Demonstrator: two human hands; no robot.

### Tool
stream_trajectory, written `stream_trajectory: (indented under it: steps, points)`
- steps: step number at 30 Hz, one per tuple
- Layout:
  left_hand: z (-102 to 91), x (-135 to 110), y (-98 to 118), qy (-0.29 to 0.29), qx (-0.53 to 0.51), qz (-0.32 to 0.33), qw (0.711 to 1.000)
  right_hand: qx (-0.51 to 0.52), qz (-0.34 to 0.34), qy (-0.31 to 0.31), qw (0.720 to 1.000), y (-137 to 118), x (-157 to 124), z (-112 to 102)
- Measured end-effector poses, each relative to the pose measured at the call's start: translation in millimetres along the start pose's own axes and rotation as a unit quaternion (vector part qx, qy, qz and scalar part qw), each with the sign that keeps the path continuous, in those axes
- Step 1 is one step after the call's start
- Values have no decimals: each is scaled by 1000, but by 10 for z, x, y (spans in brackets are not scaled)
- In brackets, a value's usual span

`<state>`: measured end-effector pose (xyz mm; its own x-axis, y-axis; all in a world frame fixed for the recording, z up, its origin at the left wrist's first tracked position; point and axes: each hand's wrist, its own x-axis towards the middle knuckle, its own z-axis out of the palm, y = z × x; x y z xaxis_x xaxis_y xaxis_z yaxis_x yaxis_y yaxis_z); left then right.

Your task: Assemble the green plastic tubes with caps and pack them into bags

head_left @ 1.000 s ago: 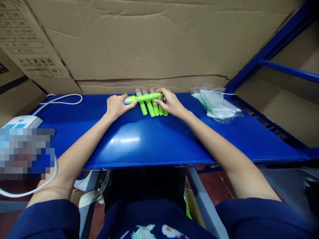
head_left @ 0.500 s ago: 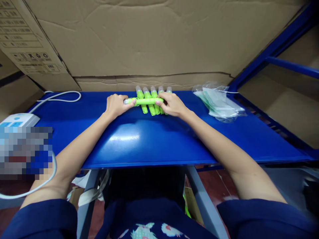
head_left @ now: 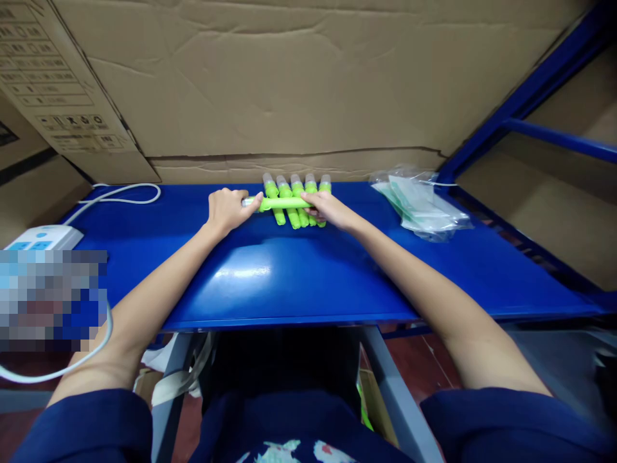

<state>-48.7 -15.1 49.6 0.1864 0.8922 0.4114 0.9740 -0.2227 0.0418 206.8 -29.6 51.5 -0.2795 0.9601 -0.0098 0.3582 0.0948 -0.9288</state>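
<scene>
Level above the table, a lime-green stick with a clear end [head_left: 284, 203] lies between my two hands. My left hand [head_left: 226, 211] is closed round its clear end, thumb along the top. The other end is in my right hand [head_left: 330, 209], whose fingers wrap it and hide its tip. Just behind and below, several similar green sticks [head_left: 281, 215] rest side by side on the blue tabletop [head_left: 308, 276], their clear ends towards the cardboard. My right hand partly covers the rightmost ones.
Clear plastic bags with white and green contents [head_left: 419, 202] lie to the right. On the left are a white power strip [head_left: 53, 236] and a looped white cable [head_left: 130, 186]. A cardboard wall [head_left: 289, 83] closes off the back; a blue metal frame [head_left: 511, 96] rises at right.
My right hand has shifted slightly left and turned, its fingers now curled more under the stick's end. My left hand keeps its grip. The whole view has tilted a little.
</scene>
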Motion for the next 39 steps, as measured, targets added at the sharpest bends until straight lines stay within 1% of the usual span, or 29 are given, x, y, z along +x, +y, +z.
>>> stream_trajectory:
  steps: [2,6,8,11,14,17,20,23,25,28,30,32,35,39]
  points:
    - [-4,0,8,3,2,2,1000,-13,-7,3,1000,11,1,12]
    - [3,-2,12,14,-14,15,1000,-35,-67,-10,997,7,1,19]
    - [18,4,5,15,-30,26,999,-35,-88,1,996,-16,-7,21]
    - [46,19,-7,32,-65,44,996,-28,-118,63,991,-52,-19,33]
    - [69,31,-17,73,-106,44,991,-29,-152,128,980,-60,-18,45]
    - [91,36,-46,102,-141,31,984,-20,-177,174,968,-43,2,44]
    - [144,49,-99,104,-178,32,978,4,-187,205,961,-28,26,29]
    - [254,89,-151,99,-226,48,968,21,-180,209,961,-23,40,25]
    - [343,130,-175,94,-273,54,956,24,-171,205,963,-16,42,41]
    - [451,189,-199,92,-345,43,933,13,-169,193,966,4,33,95]
    - [485,214,-217,90,-367,29,925,-11,-177,180,968,19,15,145]
    - [492,224,-238,83,-366,18,927,-55,-191,175,964,29,-13,198]
    - [481,219,-270,69,-353,9,933,-131,-209,181,952,36,-63,270]
    - [461,192,-282,39,-335,0,942,-198,-230,173,937,39,-111,330]
